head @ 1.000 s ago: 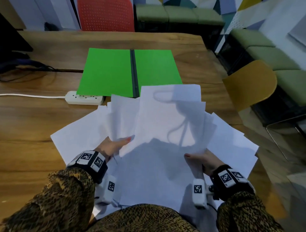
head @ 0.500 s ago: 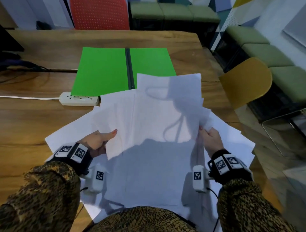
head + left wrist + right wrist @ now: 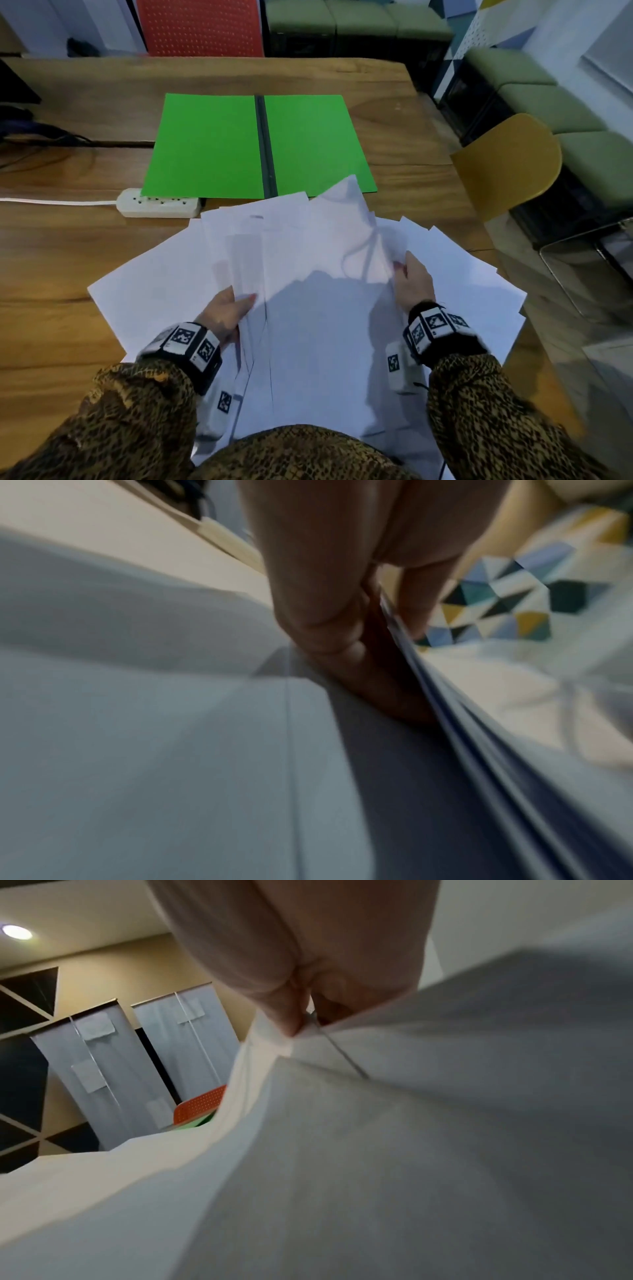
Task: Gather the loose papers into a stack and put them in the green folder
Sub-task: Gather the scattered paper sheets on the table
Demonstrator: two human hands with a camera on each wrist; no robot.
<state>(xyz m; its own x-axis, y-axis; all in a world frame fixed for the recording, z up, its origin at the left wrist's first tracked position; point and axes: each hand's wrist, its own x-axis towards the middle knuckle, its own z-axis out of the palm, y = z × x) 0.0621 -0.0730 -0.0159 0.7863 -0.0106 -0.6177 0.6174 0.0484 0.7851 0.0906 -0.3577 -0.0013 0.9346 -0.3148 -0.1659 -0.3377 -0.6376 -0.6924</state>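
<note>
Several white papers (image 3: 308,260) are bunched and lifted over the near half of the table, with more sheets (image 3: 147,287) fanned flat under them. My left hand (image 3: 233,308) pinches the bunch at its left edge; in the left wrist view the thumb and fingers (image 3: 329,631) clamp the sheet edges (image 3: 479,750). My right hand (image 3: 411,281) pinches the right edge of the bunch, seen close in the right wrist view (image 3: 301,1020). The green folder (image 3: 212,147) lies open and flat just beyond the papers, its dark spine running down the middle.
A white power strip (image 3: 157,205) with its cable lies left of the papers, touching the folder's near left corner. A yellow chair (image 3: 510,164) stands off the table's right edge, a red chair (image 3: 202,27) beyond the far edge. Dark cables (image 3: 37,137) lie far left.
The bunch has dropped back toward me, uncovering the folder's right half. My left hand slid inward and nearer under the sheets; my right hand stays on the right edge.
</note>
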